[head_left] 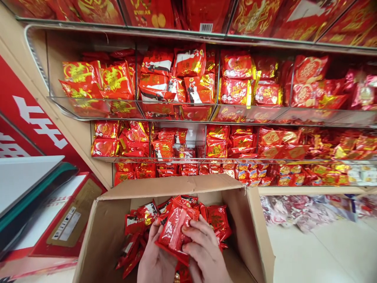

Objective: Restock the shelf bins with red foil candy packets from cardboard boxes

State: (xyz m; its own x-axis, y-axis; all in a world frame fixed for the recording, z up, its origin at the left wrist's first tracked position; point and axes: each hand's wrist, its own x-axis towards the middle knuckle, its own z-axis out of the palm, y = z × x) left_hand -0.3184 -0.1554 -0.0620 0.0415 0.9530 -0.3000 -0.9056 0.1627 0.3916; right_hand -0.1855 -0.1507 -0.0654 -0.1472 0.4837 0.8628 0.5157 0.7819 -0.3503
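Both of my hands are inside an open cardboard box (97, 236), gripping red candy packets (176, 224) between them. My left hand (154, 251) supports the packets from the left, its fingers partly hidden behind them. On the right side, the fingers of my right hand (203, 243) press against the front of the shiny wrapper. How many packets are in my grip I cannot tell. More loose red packets (219, 218) lie in the box around and behind my hands, some with black and white prints.
Behind the box rise shelves with clear dividers (218, 78), holding several kinds of red and gold packets (118, 80). Stacked boards and a red carton (70, 220) stand at left. Plastic-bagged goods (303, 212) lie on the pale floor (330, 251) at right.
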